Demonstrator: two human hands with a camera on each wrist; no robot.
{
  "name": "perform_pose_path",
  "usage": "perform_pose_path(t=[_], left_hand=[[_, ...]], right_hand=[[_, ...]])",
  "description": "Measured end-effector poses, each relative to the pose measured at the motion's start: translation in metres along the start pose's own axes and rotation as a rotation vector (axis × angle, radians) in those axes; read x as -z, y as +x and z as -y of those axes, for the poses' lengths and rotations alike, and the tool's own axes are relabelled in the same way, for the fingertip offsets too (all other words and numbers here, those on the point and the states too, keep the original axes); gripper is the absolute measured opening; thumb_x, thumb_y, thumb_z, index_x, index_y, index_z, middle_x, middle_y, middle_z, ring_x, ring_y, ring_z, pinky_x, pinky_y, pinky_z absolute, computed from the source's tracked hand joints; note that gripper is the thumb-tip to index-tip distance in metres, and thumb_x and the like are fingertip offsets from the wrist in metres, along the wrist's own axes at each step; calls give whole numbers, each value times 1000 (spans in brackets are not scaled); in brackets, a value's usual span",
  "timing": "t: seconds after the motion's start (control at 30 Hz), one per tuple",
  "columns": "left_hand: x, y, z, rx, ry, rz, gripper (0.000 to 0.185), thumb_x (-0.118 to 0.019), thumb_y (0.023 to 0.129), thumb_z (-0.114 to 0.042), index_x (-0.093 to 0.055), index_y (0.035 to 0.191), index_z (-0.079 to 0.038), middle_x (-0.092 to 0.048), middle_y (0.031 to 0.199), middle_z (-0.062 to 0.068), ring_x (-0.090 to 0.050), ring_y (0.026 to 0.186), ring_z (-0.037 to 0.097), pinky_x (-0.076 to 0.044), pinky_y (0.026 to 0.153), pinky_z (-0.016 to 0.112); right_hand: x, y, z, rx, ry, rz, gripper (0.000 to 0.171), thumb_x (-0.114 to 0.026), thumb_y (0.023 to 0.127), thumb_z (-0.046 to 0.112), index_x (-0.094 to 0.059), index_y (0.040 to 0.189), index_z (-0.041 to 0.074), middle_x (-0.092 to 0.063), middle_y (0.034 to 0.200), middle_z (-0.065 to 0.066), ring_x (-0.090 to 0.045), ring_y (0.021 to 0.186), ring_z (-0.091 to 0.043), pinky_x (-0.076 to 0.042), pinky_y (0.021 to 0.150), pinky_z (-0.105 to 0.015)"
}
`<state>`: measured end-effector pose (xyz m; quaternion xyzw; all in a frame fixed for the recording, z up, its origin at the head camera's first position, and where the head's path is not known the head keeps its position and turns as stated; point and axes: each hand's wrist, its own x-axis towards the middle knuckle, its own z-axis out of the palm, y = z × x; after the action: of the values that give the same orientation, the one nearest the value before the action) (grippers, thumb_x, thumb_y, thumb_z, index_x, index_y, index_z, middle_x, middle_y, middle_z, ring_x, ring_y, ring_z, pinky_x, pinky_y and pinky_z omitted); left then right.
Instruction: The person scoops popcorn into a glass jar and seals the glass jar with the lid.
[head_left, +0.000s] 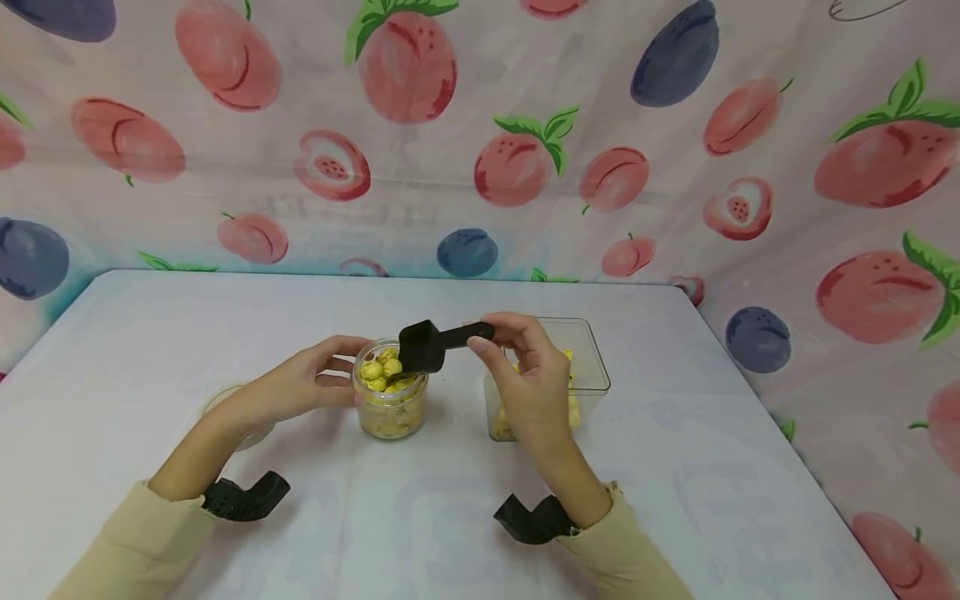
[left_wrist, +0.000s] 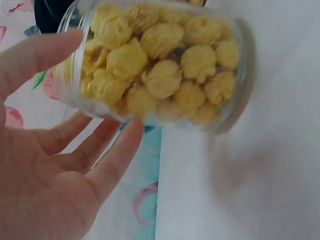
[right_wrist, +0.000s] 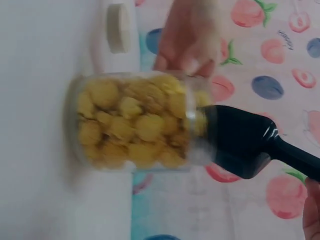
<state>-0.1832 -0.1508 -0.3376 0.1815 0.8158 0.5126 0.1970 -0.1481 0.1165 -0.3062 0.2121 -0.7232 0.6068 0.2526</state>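
Note:
A clear round jar (head_left: 392, 417) stands on the table, filled with yellow popcorn (left_wrist: 162, 80) up near its rim. My left hand (head_left: 303, 383) holds the jar from its left side, thumb and fingers spread around the wall. Between thumb and fingertips, my right hand (head_left: 528, 375) pinches the handle of a black scoop (head_left: 423, 346). The scoop's head tilts down into the jar mouth, its front edge at the popcorn; its inside is hidden. In the right wrist view, the scoop head (right_wrist: 242, 140) overlaps the jar's opening.
Behind my right hand is a clear rectangular container (head_left: 592, 367) with more yellow popcorn, partly hidden. A round lid (head_left: 255, 435) lies left of the jar, mostly under my left forearm. A fruit-print cloth (head_left: 420, 192) hangs behind the white table (head_left: 420, 533).

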Motion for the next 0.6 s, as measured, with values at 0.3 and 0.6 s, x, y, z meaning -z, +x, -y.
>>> perform_pose_path(t=[0.3, 0.6], left_hand=[[-8, -5, 3, -44, 10, -88, 63, -68, 85, -20, -37, 138, -5, -42, 137, 16, -45, 121, 33, -44, 98, 44], [-11, -6, 3, -60, -17, -103, 61, -67, 85, -18, -38, 137, -4, -42, 137, 17, -46, 119, 33, -46, 95, 38]], right_hand=[[5, 2, 4, 69, 28, -51, 25, -65, 83, -1, -57, 106, -8, -63, 93, -20, -60, 83, -9, -52, 82, -19], [-13, -10, 5, 123, 21, 29, 26, -66, 83, 2, -57, 107, -6, -64, 94, -18, -60, 86, -13, -52, 85, -22]])
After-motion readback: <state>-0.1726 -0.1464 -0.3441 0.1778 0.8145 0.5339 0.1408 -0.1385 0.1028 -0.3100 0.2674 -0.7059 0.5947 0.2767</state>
